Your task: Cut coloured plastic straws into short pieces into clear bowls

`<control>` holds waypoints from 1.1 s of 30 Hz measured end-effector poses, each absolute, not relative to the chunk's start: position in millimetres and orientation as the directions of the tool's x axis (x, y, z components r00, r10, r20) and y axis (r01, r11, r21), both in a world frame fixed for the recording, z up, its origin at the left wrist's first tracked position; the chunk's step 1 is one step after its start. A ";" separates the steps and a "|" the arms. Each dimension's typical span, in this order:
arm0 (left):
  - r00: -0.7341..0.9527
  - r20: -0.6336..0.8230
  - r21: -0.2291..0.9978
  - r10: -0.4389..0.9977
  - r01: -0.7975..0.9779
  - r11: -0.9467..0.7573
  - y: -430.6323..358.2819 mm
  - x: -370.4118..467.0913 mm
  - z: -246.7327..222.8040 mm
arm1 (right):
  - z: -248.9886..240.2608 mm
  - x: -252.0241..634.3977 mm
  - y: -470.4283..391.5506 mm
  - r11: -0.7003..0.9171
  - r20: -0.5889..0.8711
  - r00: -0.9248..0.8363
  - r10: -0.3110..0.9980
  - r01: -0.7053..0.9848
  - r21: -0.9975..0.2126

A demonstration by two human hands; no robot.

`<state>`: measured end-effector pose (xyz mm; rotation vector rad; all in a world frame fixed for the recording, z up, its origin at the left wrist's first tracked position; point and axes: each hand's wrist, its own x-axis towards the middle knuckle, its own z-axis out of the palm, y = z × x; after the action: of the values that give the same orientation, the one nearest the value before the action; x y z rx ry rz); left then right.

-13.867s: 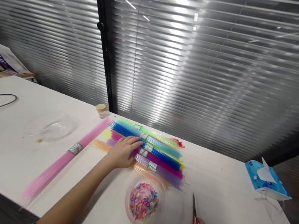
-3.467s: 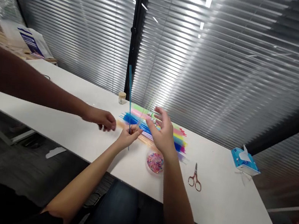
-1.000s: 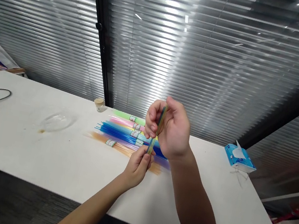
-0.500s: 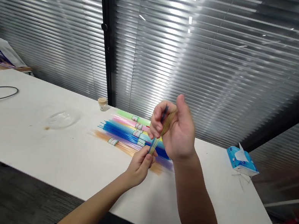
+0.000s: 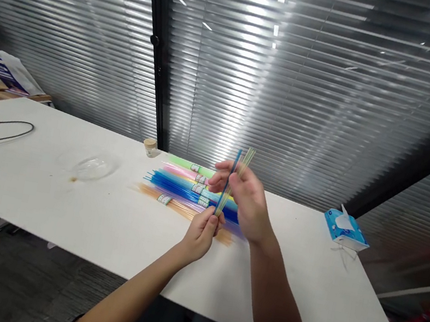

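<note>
My left hand (image 5: 201,233) is closed around the lower end of a small bunch of thin plastic straws (image 5: 245,161), mostly clear pale yellow with blue at the left side. The bunch stands nearly upright, leaning slightly right. Higher up, my right hand (image 5: 248,197) is around the same straws, its thumb across their front and its fingers partly bent behind them. Beneath and behind my hands lie banded bundles of coloured straws: green (image 5: 181,162), pink (image 5: 180,171), blue (image 5: 171,184) and orange (image 5: 181,209). My hands cover part of these bundles.
On the white table (image 5: 104,224) stand a small corked jar (image 5: 149,148) and a blue tissue box (image 5: 346,228). A clear plastic piece (image 5: 92,168) and a black cable (image 5: 9,123) lie to the left. Window blinds (image 5: 232,64) rise behind the table.
My right hand has turned and come down slightly, its thumb moving from raised to across the straws. More of their upper ends shows. My left hand keeps its hold.
</note>
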<state>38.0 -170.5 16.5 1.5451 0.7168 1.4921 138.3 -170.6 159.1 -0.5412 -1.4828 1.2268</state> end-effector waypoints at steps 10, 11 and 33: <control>-0.071 0.469 0.834 0.880 -0.292 -0.468 -157.8 43.9 51.4 | 113.3 159.3 -176.1 0.385 0.425 -0.123 0.897 -0.253 -0.887; -0.127 0.446 0.813 0.886 -0.355 -0.461 -155.4 40.1 62.4 | 104.8 166.1 -177.0 0.379 0.402 -0.095 0.911 -0.194 -0.905; 0.000 0.520 0.786 0.854 -0.393 -0.478 -177.2 27.9 20.9 | -42.2 123.9 -217.7 0.367 0.318 -0.193 0.928 0.609 -0.703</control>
<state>27.9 -177.2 20.9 1.3135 0.5308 1.6550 123.9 -217.7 -42.2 -1.3334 -1.9040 0.5589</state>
